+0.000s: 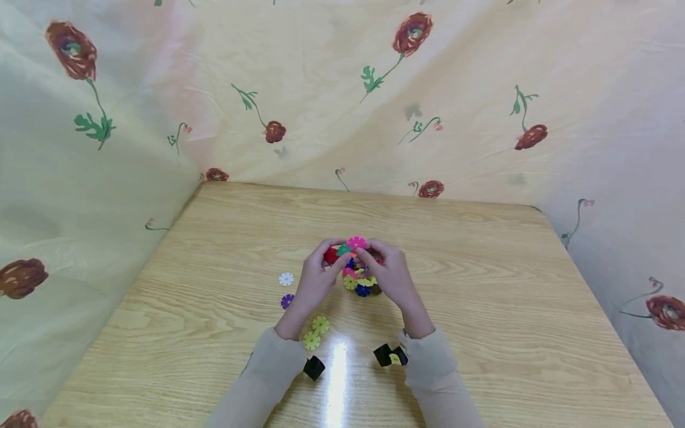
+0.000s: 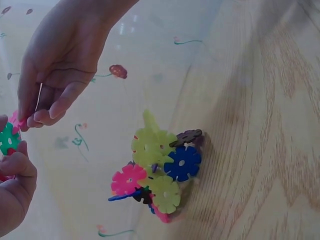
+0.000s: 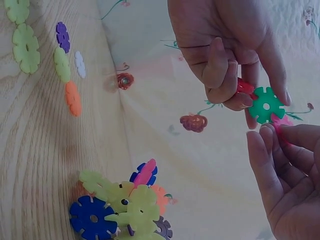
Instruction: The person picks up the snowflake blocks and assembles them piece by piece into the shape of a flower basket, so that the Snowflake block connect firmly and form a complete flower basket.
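Note:
Above the table, my left hand (image 1: pixel 316 274) holds a green notched snowflake disc (image 3: pixel 266 105) with a red disc (image 3: pixel 245 86) beside it at the fingers. My right hand (image 1: pixel 392 273) pinches a pink snowflake disc (image 1: pixel 356 242). The pink disc meets the green one's edge in the right wrist view, and the two hands nearly touch there. Below them on the table stands a joined cluster of discs, with a blue disc (image 2: pixel 182 163), a pale yellow disc (image 2: pixel 165 194) and a pink disc (image 2: pixel 127 180) showing. In the head view the hands partly cover this cluster.
Loose on the table to the left lie a white disc (image 1: pixel 286 279), a purple disc (image 1: pixel 287 301), two yellow discs (image 1: pixel 312 340) and an orange disc (image 3: pixel 73 99). Black cubes (image 1: pixel 314 368) appear beside the sleeves. Flowered cloth (image 1: pixel 342 101) hangs behind the table.

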